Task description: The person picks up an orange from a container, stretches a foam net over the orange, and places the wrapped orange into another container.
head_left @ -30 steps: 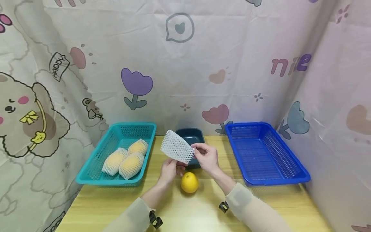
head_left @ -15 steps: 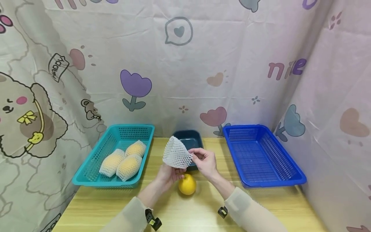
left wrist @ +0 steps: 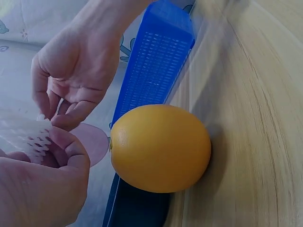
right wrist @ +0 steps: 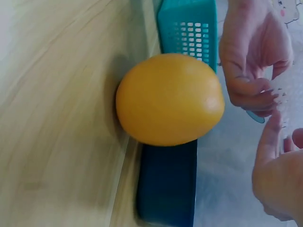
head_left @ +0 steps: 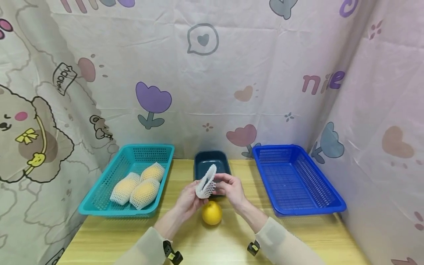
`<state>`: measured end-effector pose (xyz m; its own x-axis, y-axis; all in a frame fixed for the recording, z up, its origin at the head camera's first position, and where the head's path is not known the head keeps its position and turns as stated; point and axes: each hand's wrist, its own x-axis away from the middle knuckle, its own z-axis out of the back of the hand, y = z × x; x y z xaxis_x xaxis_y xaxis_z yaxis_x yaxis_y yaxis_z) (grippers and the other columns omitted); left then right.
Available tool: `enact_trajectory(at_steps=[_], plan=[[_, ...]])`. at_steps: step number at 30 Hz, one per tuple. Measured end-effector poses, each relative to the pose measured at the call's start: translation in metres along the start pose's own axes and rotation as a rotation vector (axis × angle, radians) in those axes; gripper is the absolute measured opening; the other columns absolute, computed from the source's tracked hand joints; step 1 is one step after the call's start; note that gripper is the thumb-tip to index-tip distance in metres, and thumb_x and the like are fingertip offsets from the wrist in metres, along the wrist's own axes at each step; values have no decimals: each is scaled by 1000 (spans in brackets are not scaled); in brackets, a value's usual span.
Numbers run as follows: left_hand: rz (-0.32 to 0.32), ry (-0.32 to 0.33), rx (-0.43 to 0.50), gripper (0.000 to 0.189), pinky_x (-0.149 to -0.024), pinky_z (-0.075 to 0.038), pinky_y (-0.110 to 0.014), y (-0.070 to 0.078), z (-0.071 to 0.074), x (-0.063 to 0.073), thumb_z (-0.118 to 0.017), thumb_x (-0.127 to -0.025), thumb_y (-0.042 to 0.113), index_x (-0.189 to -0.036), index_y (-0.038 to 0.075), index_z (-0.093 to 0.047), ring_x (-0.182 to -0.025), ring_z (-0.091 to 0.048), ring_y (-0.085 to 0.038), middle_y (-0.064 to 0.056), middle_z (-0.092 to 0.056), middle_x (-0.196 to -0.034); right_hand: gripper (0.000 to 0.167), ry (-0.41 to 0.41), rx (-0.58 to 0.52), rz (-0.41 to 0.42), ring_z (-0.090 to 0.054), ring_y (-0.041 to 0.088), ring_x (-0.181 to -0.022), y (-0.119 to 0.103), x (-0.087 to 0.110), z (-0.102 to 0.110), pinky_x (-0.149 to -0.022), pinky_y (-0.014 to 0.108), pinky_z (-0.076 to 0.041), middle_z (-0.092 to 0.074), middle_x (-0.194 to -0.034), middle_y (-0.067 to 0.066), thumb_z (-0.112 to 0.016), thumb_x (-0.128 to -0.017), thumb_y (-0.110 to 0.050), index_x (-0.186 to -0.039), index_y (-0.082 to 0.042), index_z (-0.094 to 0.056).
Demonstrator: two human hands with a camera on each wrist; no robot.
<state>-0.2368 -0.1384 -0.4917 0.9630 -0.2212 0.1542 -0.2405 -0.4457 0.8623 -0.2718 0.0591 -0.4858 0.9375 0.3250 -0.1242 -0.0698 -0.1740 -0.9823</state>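
Note:
A white foam fruit net (head_left: pixel 207 184) is held up in front of me, its mouth edge spread into a narrow loop. My left hand (head_left: pixel 186 201) grips it from the left and below, while my right hand (head_left: pixel 231 188) pinches its right edge. Just below both hands, an orange (head_left: pixel 212 213) rests bare on the wooden table, touched by neither. The left wrist view has the orange (left wrist: pixel 161 148) close up, with the net (left wrist: pixel 23 135) between the fingers of both hands. In the right wrist view, the net is pale and partly hidden by the fingers.
A teal basket (head_left: pixel 84 210) at the left holds three yellow fruits in foam nets (head_left: pixel 144 193). At the right stands a blue basket (head_left: pixel 294 176). Behind the hands sits a small dark tub (head_left: pixel 202 165). A printed curtain (head_left: pixel 212 81) closes off the back and sides.
The foam net has turned from lying broadside to showing its edge and opening. Both hands have shifted slightly, staying on it. The orange stays on the table; the head view has shifted a little.

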Motion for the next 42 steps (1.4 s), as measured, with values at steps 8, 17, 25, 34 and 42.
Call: enact_trajectory(at_steps=[8,17,25,34,42], plan=[[-38,49,-47,16,-74,-55,-24,-2,-3,2,-48,-118,17,-121,13,-63,-85,-66,-15,-2,-74,-106,17,-49,-151,-274,-69,6,-71,-8,2,-6,-65,21,-57,-72,-94,-7,-57,-113,-22,-112,-12,-70],[-84,45,-58,20,-76,-60,-24,-9,-8,-2,-55,-114,11,-116,21,-73,-86,-71,-11,3,-77,-102,16,-84,-100,-379,-68,10,-78,-13,5,8,-70,24,-54,-76,-86,-6,-67,-110,-24,-101,-16,-76],[-86,103,-139,20,-67,-56,-24,-14,-4,3,-57,-111,10,-122,14,-73,-74,-65,-9,6,-75,-92,22,-124,-275,-351,-71,13,-92,-8,5,7,-88,28,-61,-78,-99,-6,-58,-113,-14,-98,-23,-72],[-66,205,-242,13,-66,-50,-29,-18,-1,8,-52,-117,15,-116,6,-62,-77,-58,-18,-4,-66,-98,15,-113,-243,-343,-70,11,-90,0,7,3,-83,27,-57,-80,-102,-6,-61,-115,-22,-112,-20,-75],[-58,238,-294,21,-64,-46,-28,-25,6,7,-52,-120,25,-112,9,-62,-78,-59,-17,-2,-67,-94,16,-52,-173,-352,-72,9,-89,8,15,9,-79,25,-59,-81,-102,-6,-64,-113,-23,-119,-14,-76]])
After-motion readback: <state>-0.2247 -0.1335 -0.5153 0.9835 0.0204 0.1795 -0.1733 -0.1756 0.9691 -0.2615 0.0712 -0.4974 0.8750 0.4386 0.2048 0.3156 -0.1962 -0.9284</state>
